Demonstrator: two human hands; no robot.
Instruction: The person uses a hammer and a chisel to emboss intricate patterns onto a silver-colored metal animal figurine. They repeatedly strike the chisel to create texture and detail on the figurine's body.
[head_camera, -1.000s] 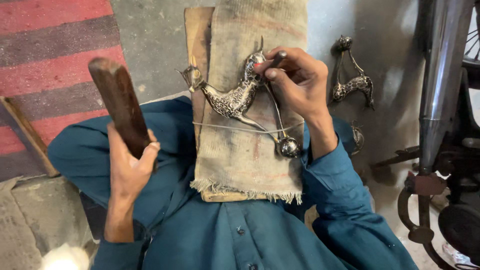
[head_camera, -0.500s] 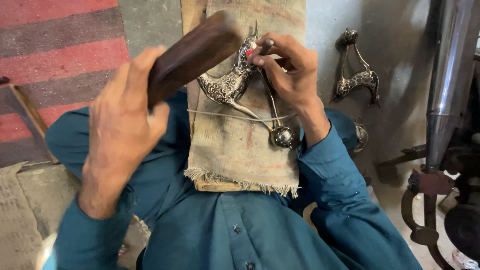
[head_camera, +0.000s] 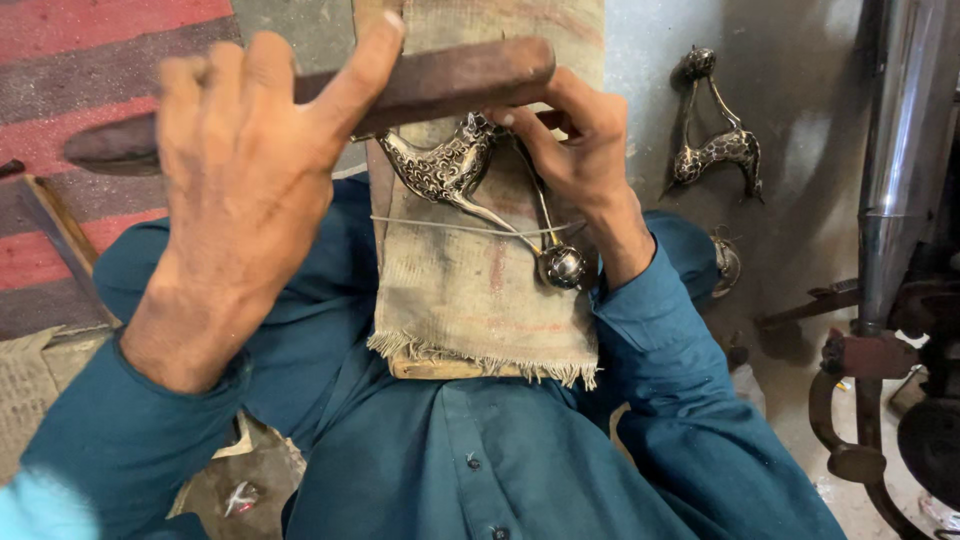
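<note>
Concrete floor, burlap-covered board (head_camera: 480, 300) on the lap. Left hand (head_camera: 250, 190) wraps a wooden mallet (head_camera: 440, 80), raised level above the metal deer (head_camera: 450, 170) at 12 o'clock on the board. Right hand (head_camera: 570, 140) pinches a thin tool there, wrist cocked. A sloppy blow could smash those fingers.

A metal figurine (head_camera: 455, 170) lies on the cloth-covered board (head_camera: 480, 290). A wooden block (head_camera: 400, 95) crosses at its 12 o'clock; a second figurine (head_camera: 715, 155) rests on the floor (head_camera: 650, 60) at 3 o'clock.
</note>
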